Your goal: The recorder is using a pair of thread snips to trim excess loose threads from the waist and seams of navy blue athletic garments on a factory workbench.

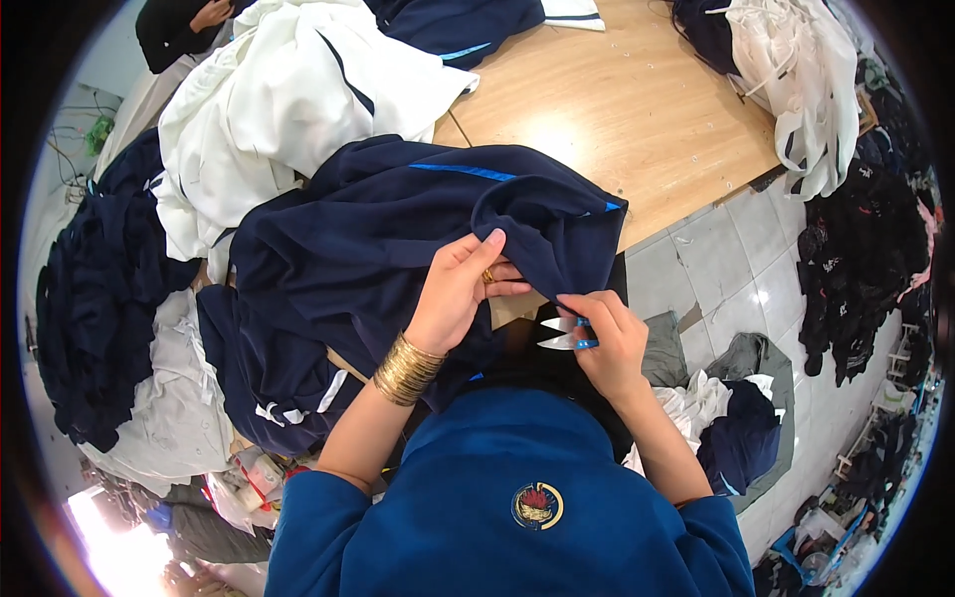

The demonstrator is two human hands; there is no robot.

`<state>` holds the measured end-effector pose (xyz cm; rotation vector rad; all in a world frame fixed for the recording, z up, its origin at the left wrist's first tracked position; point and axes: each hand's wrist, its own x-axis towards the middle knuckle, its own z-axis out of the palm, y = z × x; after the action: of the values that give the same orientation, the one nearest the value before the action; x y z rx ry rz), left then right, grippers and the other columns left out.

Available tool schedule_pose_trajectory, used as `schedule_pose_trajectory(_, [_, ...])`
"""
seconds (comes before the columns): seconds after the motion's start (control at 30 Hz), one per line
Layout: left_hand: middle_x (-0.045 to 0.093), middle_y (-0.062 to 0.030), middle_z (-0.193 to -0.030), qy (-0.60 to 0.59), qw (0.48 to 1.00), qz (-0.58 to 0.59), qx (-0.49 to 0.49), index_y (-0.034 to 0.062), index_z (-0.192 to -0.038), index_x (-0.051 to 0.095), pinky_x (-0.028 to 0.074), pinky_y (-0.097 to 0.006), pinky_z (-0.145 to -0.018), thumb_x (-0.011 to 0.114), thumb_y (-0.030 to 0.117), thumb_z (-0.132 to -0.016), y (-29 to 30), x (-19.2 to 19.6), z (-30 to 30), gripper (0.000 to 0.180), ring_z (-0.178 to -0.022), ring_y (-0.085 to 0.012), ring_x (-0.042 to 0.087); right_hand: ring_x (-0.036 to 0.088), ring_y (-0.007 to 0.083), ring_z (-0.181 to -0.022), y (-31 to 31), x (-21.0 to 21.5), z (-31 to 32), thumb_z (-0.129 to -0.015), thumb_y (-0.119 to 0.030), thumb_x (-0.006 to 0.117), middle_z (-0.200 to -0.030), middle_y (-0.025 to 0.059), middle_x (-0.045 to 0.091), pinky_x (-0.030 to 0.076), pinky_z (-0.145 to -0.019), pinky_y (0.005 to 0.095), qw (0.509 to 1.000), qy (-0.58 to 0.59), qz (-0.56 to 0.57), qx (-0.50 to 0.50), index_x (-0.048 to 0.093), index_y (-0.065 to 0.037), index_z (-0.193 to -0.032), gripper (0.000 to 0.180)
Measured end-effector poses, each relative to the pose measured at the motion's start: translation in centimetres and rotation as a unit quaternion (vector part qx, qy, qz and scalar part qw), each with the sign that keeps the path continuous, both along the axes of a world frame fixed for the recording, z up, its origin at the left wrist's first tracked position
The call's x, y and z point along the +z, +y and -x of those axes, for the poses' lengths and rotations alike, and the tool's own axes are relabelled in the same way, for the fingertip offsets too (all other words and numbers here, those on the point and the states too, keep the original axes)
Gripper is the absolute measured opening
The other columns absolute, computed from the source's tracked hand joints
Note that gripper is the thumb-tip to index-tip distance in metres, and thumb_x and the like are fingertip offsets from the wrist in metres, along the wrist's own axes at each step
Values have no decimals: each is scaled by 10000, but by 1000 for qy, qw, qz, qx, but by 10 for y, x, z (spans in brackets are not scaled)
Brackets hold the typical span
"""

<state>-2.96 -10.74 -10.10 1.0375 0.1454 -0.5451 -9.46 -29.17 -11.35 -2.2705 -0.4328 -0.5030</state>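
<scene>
A navy garment (pixel 338 229) with bright blue piping lies over the near edge of the table, one hem lifted toward me. My left hand (pixel 466 289), gold bangles at its wrist, pinches the folded edge of this garment between thumb and fingers. On the other side of the hem, my right hand (pixel 609 343) holds small thread snips (pixel 565 334) with blue handles in its palm. Their two pointed blades are apart and face left. The thumb and forefinger of that hand also touch the garment's edge just above the blades.
White garments (pixel 279 109) are heaped at the far left of the wooden table (pixel 597 109), beside more navy cloth (pixel 99 298). White cloth (pixel 796 80) hangs off the far right corner. Black clothes (pixel 860 259) and a grey sack (pixel 766 398) of garments lie on the tiled floor. Another person's hand (pixel 211 14) shows at top left.
</scene>
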Motion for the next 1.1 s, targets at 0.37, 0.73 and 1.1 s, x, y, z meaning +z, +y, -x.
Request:
schedule_pose_trajectory(0.37, [622,-135,-976,-23,999,22,14,-8,-1047,550,529,-346,-743,446,257,-929,6,8,8,309,-841,-231,637,518,169,-556,-10,-6,7,-516,51,594,-756,32,559,405,-492,271,999,-34,13,-27,622,-72,-852,358])
schedule_pose_trajectory(0.73, [631,-93,-932,-33,998,-19,50,13,-977,583,506,-301,-747,473,223,-917,5,6,12,244,-849,-180,619,543,182,-575,-14,-12,13,-488,60,601,-750,41,557,419,-490,280,1000,-13,13,-17,623,-68,-817,353])
schedule_pose_trajectory(1.1, [565,-34,-681,-279,815,-507,12,31,-855,580,392,-204,-489,595,187,-835,13,0,6,158,-486,-86,474,590,220,-696,-37,-16,12,-551,53,617,-844,38,567,476,-577,303,987,149,42,36,620,-93,-829,314])
